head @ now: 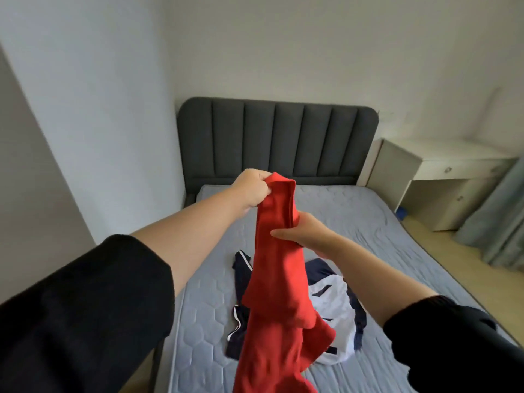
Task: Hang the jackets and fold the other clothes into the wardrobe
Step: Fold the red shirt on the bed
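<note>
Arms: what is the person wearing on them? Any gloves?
Both arms wear black sleeves, the left sleeve and the right sleeve, pushed up so the forearms are bare. The left hand and right hand have no gloves, and no watch or rings show.

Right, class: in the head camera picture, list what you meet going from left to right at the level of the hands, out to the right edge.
Left sleeve → left hand → right hand → white desk → curtain. The red garment, gripped by both hands, overlaps them, so it is left out.
</note>
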`<state>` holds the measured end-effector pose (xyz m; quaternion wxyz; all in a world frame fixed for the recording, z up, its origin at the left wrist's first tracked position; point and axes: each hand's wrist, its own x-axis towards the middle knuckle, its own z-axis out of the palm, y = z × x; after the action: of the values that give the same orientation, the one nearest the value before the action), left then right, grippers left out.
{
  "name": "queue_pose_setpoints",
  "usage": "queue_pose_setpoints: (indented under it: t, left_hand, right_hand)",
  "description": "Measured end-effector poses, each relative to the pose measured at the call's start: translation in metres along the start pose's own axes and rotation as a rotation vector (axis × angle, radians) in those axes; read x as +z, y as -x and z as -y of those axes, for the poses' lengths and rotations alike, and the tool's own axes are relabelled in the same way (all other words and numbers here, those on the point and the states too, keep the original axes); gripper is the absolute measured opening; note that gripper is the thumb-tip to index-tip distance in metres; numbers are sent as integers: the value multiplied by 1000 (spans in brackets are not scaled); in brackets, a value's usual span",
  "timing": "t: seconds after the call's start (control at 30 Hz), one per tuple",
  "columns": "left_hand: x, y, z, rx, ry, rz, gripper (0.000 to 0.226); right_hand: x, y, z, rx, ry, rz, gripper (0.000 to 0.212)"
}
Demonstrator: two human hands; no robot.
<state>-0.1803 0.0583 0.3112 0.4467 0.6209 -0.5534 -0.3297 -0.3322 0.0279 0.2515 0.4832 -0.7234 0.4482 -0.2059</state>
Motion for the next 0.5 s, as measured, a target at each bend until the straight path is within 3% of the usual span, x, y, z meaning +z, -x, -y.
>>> queue_pose_setpoints:
  t: [0.13,0.23,0.3,0.4,0.5]
  left_hand:
    - [1,17,-29,-38,237,-20,37]
    - [-6,27,-38,21,395,-37,37]
    - [-11,31,-34,65,327,-9,33]
    - [-7,43,-13,14,50,125,45]
    - [15,55,10,-21,-76,252,48]
  right_hand:
    - [-20,10,14,41,170,-207,15]
    - [-30,16,31,-1,16,-331,8]
    - [-37,19,41,-9,-160,-398,12]
    - [-44,21,56,-32,-365,-451,18]
    - [-45,21,67,-44,-507,-501,23]
